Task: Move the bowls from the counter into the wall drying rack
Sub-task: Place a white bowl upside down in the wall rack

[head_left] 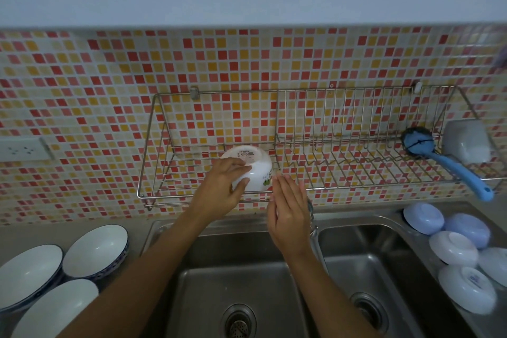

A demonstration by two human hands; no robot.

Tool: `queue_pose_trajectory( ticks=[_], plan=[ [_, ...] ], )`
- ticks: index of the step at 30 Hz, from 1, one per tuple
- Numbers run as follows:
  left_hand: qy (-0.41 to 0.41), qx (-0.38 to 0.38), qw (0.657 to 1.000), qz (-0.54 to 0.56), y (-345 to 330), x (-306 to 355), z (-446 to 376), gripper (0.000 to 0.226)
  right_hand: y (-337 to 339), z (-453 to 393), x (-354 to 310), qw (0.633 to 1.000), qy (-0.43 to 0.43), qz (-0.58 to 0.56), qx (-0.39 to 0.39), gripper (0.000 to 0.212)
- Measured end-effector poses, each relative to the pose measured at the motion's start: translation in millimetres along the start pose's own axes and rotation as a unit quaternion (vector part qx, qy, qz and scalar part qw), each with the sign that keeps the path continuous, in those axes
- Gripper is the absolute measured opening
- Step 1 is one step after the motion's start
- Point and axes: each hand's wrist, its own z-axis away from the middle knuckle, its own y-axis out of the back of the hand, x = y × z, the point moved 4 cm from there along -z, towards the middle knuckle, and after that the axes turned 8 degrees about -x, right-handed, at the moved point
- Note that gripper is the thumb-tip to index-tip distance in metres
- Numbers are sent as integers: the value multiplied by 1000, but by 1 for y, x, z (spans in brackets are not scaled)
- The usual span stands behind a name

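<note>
A wire wall drying rack [343,186] hangs on the mosaic tiles above the sink. My left hand [222,189] grips a white bowl [253,164], upside down, inside the rack's left section, its base with a round label facing up. My right hand [288,208] hovers open just right of that bowl, in front of the rack's front rail, holding nothing. Three white bowls with blue rims [96,250] sit upright on the counter at the left. Several pale blue and white bowls [452,248] lie upside down on the counter at the right.
A double steel sink [247,282] lies below my arms, with a tap [312,230] between the basins behind my right hand. A blue dish brush [444,159] and a white holder [466,143] occupy the rack's right end. A wall socket [24,149] is at the left.
</note>
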Motion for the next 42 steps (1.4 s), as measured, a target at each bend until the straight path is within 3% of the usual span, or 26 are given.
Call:
queue_pose_trajectory(
  ticks=[4,13,19,26,35,39,42],
  plan=[
    [0,-28,999,-33,-1,0,3,42,0,1,0,1000,-1,0,11,39],
    [29,-194,973,-124,-13,0,-14,60,1,1,-2,1000,-7,5,5,38],
    [53,-123,984,-114,-9,2,-9,62,2,1,-1,1000,-26,-11,-9,39],
    [33,-160,974,-158,-10,4,-9,59,10,2,-4,999,-33,-29,-26,40],
    [47,-94,973,-205,-13,0,18,64,11,15,-23,995,-68,5,-77,51],
    [36,-57,974,-217,-9,-13,53,55,4,35,-37,987,-108,15,-118,57],
    [39,-35,978,-202,-4,-25,85,54,-18,57,-58,974,-98,-13,-203,62]
  ],
)
